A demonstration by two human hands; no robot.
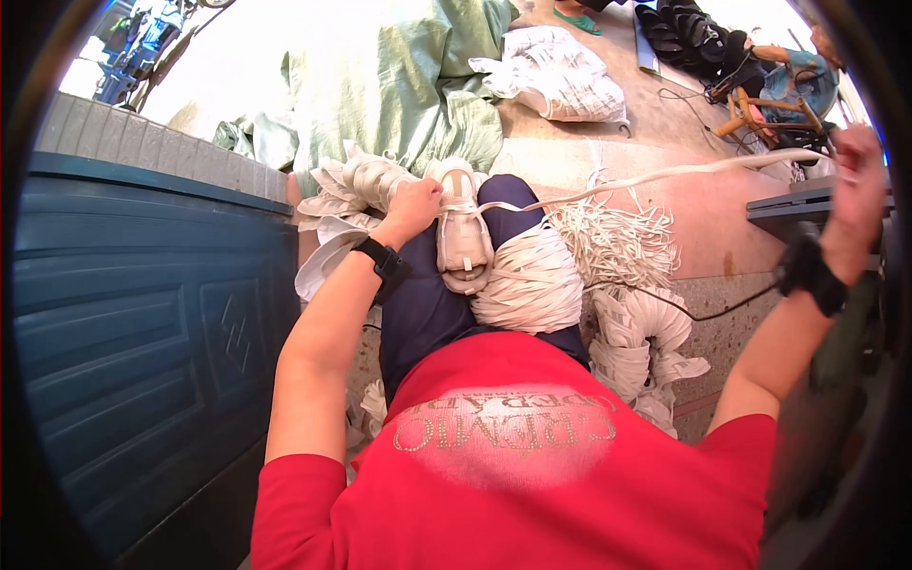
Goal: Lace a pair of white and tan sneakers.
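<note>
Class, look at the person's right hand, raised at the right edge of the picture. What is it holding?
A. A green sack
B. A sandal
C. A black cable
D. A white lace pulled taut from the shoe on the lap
D: the right hand grips a white lace that runs in a taut line back to the white shoe, which the left hand steadies on the lap.

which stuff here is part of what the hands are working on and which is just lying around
In hand:
- left hand on the white shoe upper on the lap
- right hand pulling the long white lace taut
- bundle of white laces on the knee

Lying about:
- pale green woven sack
- black sandals
- wooden stool
- dark blue panel
</note>
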